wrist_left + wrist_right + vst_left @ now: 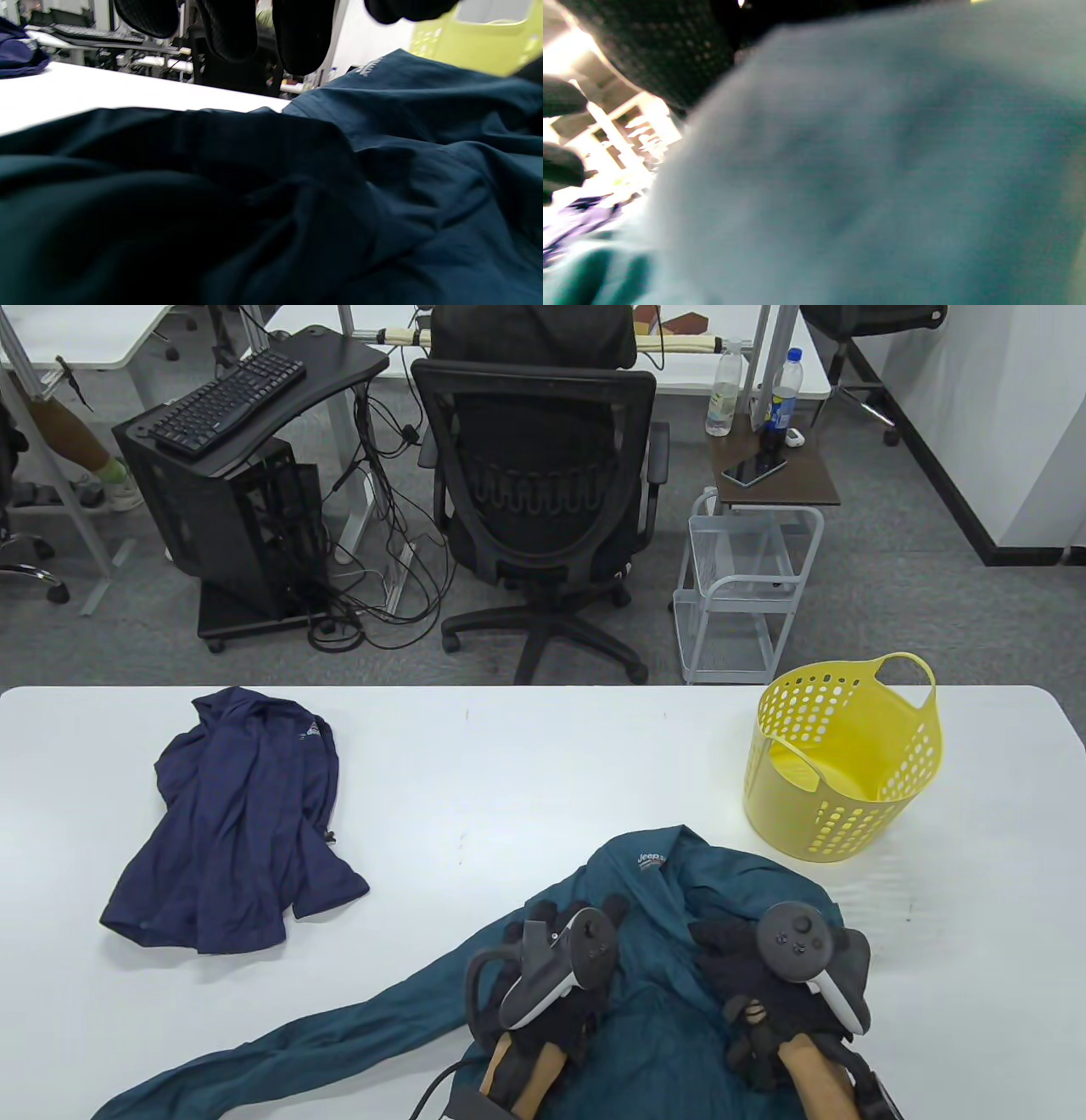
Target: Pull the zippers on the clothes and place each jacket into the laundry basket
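Teal jacket [670, 1027] at table's [526, 780] near edge, sleeve trailing left | left hand [556, 976] over it, fingers straight, released | right hand [764, 976] on fabric, grasp unclear | yellow laundry basket [840, 759] near far-right edge | navy jacket [237, 823] far left, bare tabletop between.

Matt teal cloth jacket [670, 1027], creased; navy cloth jacket [237, 823] left of it; perforated yellow plastic basket [840, 755]; smooth white counter [526, 763].

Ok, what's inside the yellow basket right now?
The basket shows only its own yellow floor and holed wall inside, no jacket. The near wall hides part of its bottom. Both jackets, teal and navy, lie on the table.
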The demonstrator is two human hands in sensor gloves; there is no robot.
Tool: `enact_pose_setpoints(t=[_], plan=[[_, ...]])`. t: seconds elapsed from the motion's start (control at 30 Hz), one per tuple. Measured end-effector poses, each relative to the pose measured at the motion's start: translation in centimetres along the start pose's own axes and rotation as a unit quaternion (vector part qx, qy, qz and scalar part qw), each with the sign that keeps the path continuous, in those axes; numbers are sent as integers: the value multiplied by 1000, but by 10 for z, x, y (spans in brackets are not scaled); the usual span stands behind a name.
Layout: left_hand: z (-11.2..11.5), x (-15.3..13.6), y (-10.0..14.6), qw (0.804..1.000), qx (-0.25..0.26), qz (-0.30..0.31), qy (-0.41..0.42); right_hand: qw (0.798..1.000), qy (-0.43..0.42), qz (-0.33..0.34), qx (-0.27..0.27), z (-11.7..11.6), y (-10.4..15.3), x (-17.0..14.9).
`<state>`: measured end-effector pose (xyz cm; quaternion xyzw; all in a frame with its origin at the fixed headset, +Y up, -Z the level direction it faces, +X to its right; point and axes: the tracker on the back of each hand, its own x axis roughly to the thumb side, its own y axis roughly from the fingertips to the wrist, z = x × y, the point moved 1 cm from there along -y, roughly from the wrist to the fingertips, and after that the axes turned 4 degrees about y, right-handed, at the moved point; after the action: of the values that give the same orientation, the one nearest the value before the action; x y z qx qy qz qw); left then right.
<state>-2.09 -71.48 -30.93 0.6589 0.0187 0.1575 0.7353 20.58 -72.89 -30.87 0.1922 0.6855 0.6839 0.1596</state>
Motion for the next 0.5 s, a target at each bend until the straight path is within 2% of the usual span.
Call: enact_pose_setpoints(t=[0.07, 0.17, 0.27, 0.33, 0.37, 0.47, 0.5], plan=[[9, 4, 1, 999, -4, 31, -21, 999, -7, 30, 14, -7, 9, 16], [22, 3, 0, 997, -22, 33, -65, 996, 4, 68, 65, -23, 18, 34], [37, -4, -3, 992, -56, 18, -108, 977, -5, 124, 174, -46, 20, 47], [44, -10, -4, 991, -64, 7, -113, 969, -22, 133, 206, -43, 20, 47], [45, -12, -4, 991, -69, 3, -112, 971, -30, 132, 199, -39, 19, 45], [46, -18, -4, 992, -77, -6, -102, 981, -94, 117, 123, -7, 13, 29], [46, -19, -4, 992, -78, -7, -97, 985, -136, 97, 48, 11, 11, 17]])
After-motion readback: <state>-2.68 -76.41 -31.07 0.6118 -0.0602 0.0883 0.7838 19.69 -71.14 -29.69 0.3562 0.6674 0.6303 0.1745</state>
